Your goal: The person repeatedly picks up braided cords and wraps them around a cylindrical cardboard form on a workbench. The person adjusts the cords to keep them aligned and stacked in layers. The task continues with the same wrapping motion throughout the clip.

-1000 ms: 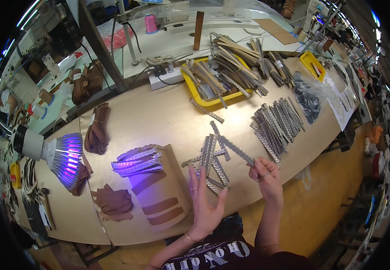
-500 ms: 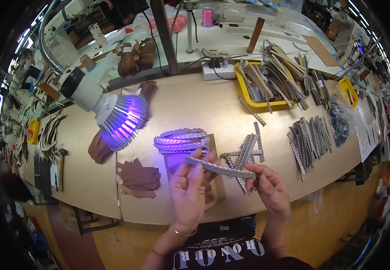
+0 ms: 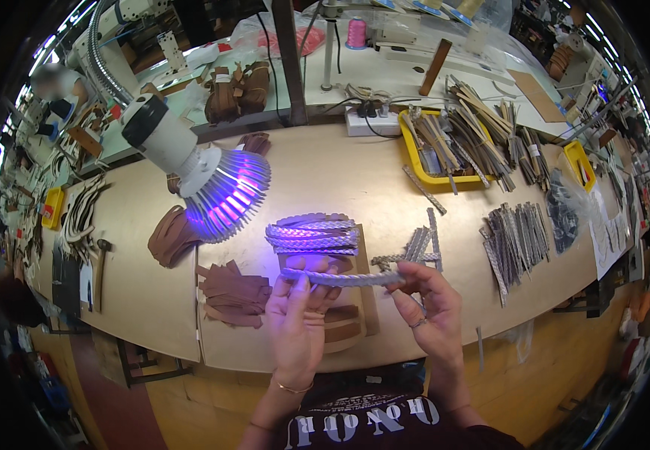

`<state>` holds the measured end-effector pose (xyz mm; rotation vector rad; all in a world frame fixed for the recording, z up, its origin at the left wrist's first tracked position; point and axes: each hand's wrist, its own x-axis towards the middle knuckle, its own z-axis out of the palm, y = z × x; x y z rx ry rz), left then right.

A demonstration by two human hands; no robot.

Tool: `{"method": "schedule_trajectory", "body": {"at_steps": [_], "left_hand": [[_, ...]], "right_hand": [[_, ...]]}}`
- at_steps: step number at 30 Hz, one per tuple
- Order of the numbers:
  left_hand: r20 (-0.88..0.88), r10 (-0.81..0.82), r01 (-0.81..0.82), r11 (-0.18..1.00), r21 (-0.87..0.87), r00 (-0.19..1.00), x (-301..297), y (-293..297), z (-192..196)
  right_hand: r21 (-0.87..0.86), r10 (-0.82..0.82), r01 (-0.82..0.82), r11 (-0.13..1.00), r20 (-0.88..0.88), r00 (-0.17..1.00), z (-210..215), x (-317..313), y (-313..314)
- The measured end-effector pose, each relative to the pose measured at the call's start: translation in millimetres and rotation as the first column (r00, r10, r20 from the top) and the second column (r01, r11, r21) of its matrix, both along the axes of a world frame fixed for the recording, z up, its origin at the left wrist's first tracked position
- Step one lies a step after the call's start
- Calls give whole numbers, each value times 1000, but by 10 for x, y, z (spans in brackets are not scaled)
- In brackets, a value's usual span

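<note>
A short silver-grey braided strap (image 3: 351, 280) stretches level between my two hands, above the near part of the table. My left hand (image 3: 297, 319) is closed on its left end, the thumb on the near side. My right hand (image 3: 434, 309) pinches the right end between thumb and fingers. Just beyond my left hand lies a stack of pale braided straps (image 3: 312, 237), lit purple by the lamp. Under the hands is a brown board (image 3: 371, 319) with brown strips on it. A few loose braided pieces (image 3: 418, 244) lie crossed beyond my right hand.
A lamp (image 3: 227, 196) with a finned head hangs left of centre. Brown leather strips (image 3: 231, 294) lie left of my hands. Many braided pieces (image 3: 516, 244) sit in a row at right. Behind them stands a yellow basket (image 3: 445, 181) of strips. A hammer (image 3: 100, 274) lies far left.
Both hands have shifted left with the strap, and it has gone from slanting to nearly level. The lamp and table appear slightly further right in the picture.
</note>
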<state>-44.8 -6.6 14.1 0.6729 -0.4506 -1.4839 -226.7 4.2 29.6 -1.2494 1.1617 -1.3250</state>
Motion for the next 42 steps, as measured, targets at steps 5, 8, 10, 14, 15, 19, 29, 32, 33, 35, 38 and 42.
{"method": "schedule_trajectory", "body": {"at_steps": [5, 8, 10, 14, 15, 19, 29, 32, 33, 35, 38, 42], "left_hand": [[-33, -26, 27, 1000, 14, 999, -66, 11, -29], [-31, -19, 20, 999, 41, 999, -61, 3, -37], [16, -34, 34, 999, 16, 999, -28, -19, -32], [104, -2, 7, 999, -53, 995, 66, -70, 6], [117, 12, -6, 999, -51, 993, 92, -92, 12], [108, 69, -66, 997, -29, 992, 206, -196, -15], [-57, 172, -170, 984, 47, 983, 442, -433, -164], [115, 122, -113, 990, -86, 986, 470, -406, -161], [185, 136, -131, 991, -41, 973, 470, -354, -156], [258, 195, -192, 981, -34, 946, 543, -326, -169], [310, 244, -232, 970, -78, 919, 641, -344, -200], [331, 199, -192, 980, -54, 923, 673, -315, -164]], "right_hand": [[109, -14, 0, 994, 127, 992, -45, 14, 4], [105, -37, 22, 994, 144, 989, -88, 32, -19], [99, -53, 40, 994, 141, 989, -108, 47, -58], [105, -80, 65, 992, 153, 985, -76, 90, -155], [114, -85, 67, 991, 159, 984, -53, 108, -175], [100, -67, 54, 994, 135, 989, 11, 244, -301], [48, -38, 37, 998, 36, 999, 68, 572, -609], [26, -164, 164, 986, 9, 986, 92, 317, -598], [19, -224, 224, 974, 8, 975, 96, 168, -567], [-76, -408, 405, 911, -27, 913, 61, -170, -494], [-110, -587, 578, 808, -72, 806, -117, -628, -322], [-23, -644, 645, 764, -103, 758, -581, -848, -128]]}}
